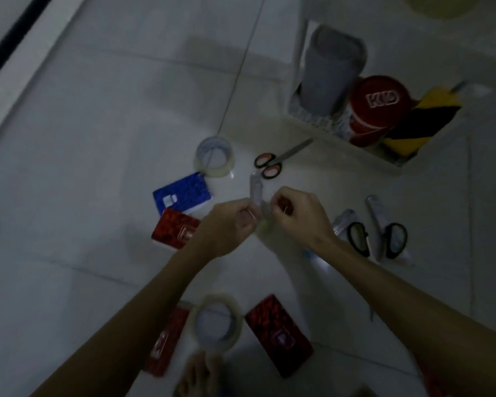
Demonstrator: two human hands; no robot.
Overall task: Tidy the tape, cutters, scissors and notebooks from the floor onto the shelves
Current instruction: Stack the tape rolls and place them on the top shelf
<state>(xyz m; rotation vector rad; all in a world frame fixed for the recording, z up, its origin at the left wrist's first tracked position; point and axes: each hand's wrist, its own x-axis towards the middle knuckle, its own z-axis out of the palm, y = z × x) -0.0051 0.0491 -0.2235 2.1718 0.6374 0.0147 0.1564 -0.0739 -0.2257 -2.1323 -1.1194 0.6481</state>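
Note:
Over the floor, my left hand (229, 224) and my right hand (298, 216) meet around a small clear packet (256, 190), which may be a packaged cutter; both pinch it. Beneath lie a blue notebook (182, 194) and a red notebook (174, 228). A clear tape roll (214, 160) and orange-handled scissors (272, 163) lie beyond my hands. Black-handled scissors (382, 233) in clear packaging lie to the right. Nearer me are another tape roll (216, 322) and two more red notebooks (278, 335) (163, 342).
A white shelf unit (364, 150) stands at the upper right, holding a grey roll (331, 70), a red canister (375, 107) and yellow-black striped tape (421, 118). A dark-edged white frame (20, 50) runs along the upper left. My foot (198, 373) shows at the bottom.

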